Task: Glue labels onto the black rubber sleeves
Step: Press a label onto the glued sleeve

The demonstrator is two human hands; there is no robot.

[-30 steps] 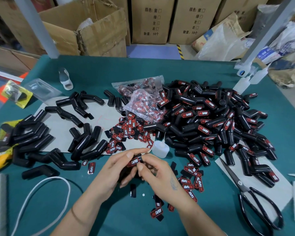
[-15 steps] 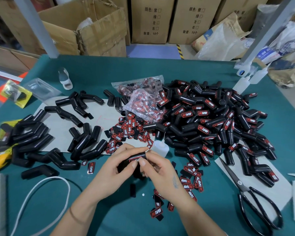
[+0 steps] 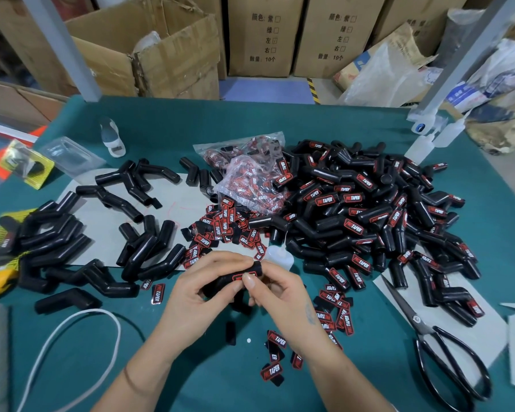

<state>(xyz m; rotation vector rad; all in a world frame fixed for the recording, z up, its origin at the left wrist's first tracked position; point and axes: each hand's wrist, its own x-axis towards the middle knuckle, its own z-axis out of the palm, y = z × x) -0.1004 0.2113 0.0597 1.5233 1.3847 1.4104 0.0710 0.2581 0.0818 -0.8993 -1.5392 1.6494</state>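
We see both hands at lower centre of the frame; left hand [image 3: 197, 295] wraps one black rubber sleeve [image 3: 220, 285], grip clamped on it; right hand [image 3: 283, 295] pinches the red label [image 3: 243, 276] onto the sleeve top, thumb pressing it. Labelled sleeves pile [image 3: 369, 221] right of centre, too many to count; unlabelled sleeves [image 3: 81, 242] at left, roughly two dozen. Loose labels [image 3: 223, 224] scattered mid-frame, more below the right wrist. Two clear bags of labels [image 3: 250, 176] upper centre. One pair of scissors [image 3: 437, 349] lower right; one white glue bottle [image 3: 277, 258] just above the hands; two more bottles [image 3: 434, 141] upper right; one white cable [image 3: 72, 352] lower left, all on the green worktop [image 3: 191, 126].
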